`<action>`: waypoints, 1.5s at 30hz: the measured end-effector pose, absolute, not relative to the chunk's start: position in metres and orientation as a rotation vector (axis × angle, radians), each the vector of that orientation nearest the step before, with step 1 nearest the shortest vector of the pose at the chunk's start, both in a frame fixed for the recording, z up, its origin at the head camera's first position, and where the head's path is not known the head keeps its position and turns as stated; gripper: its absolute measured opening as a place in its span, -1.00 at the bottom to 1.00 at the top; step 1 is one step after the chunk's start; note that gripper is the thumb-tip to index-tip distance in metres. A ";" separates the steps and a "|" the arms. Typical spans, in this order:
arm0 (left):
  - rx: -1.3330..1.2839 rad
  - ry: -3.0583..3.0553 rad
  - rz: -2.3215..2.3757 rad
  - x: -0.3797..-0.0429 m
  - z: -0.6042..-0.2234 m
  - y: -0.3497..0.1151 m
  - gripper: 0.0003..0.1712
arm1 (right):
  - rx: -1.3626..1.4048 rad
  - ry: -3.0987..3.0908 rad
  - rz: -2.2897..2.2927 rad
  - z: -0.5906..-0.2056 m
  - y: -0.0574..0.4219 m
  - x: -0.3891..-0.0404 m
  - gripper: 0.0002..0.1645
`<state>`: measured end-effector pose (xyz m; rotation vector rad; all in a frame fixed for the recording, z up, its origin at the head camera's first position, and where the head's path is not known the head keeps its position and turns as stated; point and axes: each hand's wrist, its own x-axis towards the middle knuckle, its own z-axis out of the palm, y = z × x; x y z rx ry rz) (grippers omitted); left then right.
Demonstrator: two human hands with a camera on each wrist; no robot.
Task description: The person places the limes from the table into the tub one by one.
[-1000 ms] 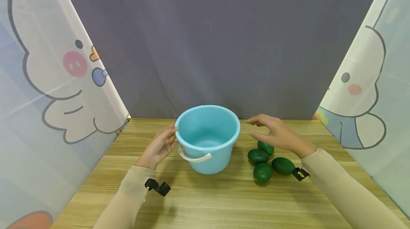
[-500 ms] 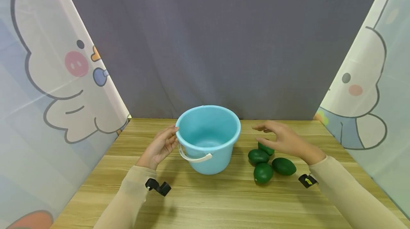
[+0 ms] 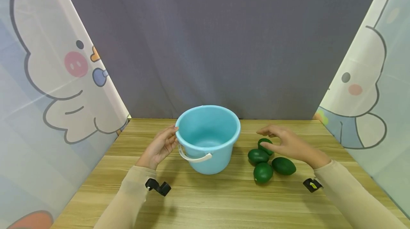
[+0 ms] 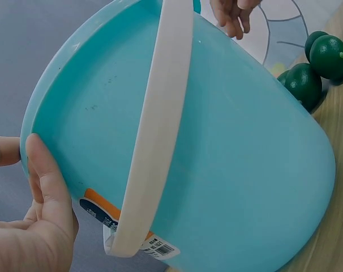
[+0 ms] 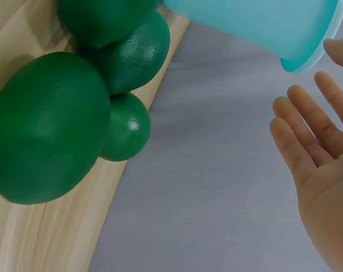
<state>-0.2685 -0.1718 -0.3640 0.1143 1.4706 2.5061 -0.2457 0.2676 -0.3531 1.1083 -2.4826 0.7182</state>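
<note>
A light blue plastic bucket (image 3: 217, 159) stands upright on the table, its white handle (image 3: 193, 160) hanging down at the near side. My left hand (image 3: 160, 147) pinches the left rim, with thumb and fingers on either side of it, as the left wrist view shows. Right of the bucket lie several smooth dark green oval fruits, perhaps avocados (image 3: 283, 166), close together. My right hand (image 3: 286, 145) hovers over the farthest fruit (image 3: 264, 143), fingers apart and nothing in them. In the right wrist view a gap separates this hand from the fruits (image 5: 50, 127).
The wood-grain table (image 3: 205, 200) ends at a grey curtain (image 3: 217, 44) behind the bucket. Printed cartoon cloths flank both sides, the left cloth (image 3: 48, 115) and the right cloth (image 3: 384, 90). A printed sticker (image 4: 160, 247) is on the bucket's wall.
My right hand has moved right and slightly down, away from the bucket's right side to above the fruits. My left hand and the bucket have not visibly moved.
</note>
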 end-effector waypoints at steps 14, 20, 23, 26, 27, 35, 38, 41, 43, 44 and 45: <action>0.117 1.468 2.498 -0.268 -0.363 -0.172 -0.53 | 1.058 -2.524 0.722 -0.370 0.288 -0.240 -0.56; 0.114 1.477 2.501 -0.269 -0.363 -0.172 -0.53 | 1.013 -2.554 0.725 -0.375 0.295 -0.239 -0.60; 0.120 1.471 2.501 -0.269 -0.363 -0.172 -0.55 | 1.013 -2.561 0.716 -0.377 0.297 -0.238 -0.62; 0.124 1.459 2.505 -0.268 -0.364 -0.172 -0.60 | 1.001 -2.573 0.722 -0.380 0.299 -0.237 -0.62; 0.123 1.453 2.508 -0.268 -0.364 -0.172 -0.61 | 0.994 -2.581 0.724 -0.380 0.300 -0.237 -0.63; 0.135 1.460 2.502 -0.267 -0.364 -0.173 -0.58 | 0.935 -2.662 0.750 -0.387 0.305 -0.232 -0.60; 0.124 1.467 2.497 -0.267 -0.364 -0.173 -0.53 | 0.945 -2.679 0.768 -0.388 0.307 -0.230 -0.59; 0.114 1.475 2.496 -0.267 -0.364 -0.173 -0.51 | 0.933 -2.702 0.817 -0.390 0.309 -0.230 -0.58; 0.107 1.476 2.500 -0.267 -0.364 -0.173 -0.51 | 0.924 -2.722 0.833 -0.391 0.311 -0.230 -0.57; 0.104 1.476 2.501 -0.267 -0.364 -0.173 -0.52 | 0.915 -2.733 0.842 -0.392 0.312 -0.230 -0.56; 0.103 1.475 2.502 -0.267 -0.364 -0.173 -0.52 | 0.905 -2.743 0.848 -0.392 0.313 -0.230 -0.56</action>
